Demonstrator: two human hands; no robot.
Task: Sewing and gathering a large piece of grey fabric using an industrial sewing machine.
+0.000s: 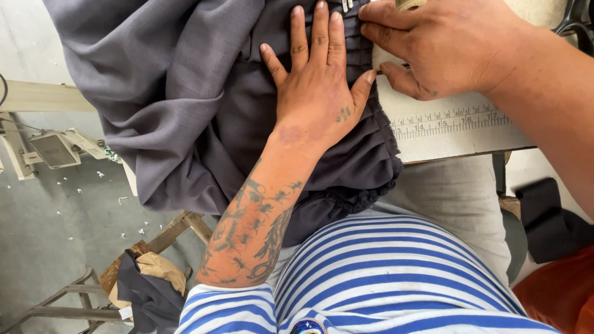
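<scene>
Centrally, item one: grey pleated fabric (247, 111), gathered with a ruffled hem, lying under your hands on the sewing table (445, 139) and spilling off its near edge into your lap. The pleats run away from you, toward the presser foot (346, 5) just visible at the top edge; that is the cloth's working axis.

Item two: your left hand (318, 86), fingers spread and flat, pressing straight down on the pleats. It lies full on the fabric, the nearer of the two.

Item three: your right hand (439, 49), curled at the fabric's right edge, fingertips pinching or steadying the pleated margin; whether it truly grips cannot be told. Both hands sit close together, thumbs nearly meeting.

Item four: the table, pale, with a printed ruler strip (448, 120) just right of the fabric.

Item five: left of the fabric and lower down, a concrete floor (55, 229) littered with white scraps, a wooden stool (154, 272) bearing dark and tan cloth, and a treadle-like pedal (54, 150).
</scene>
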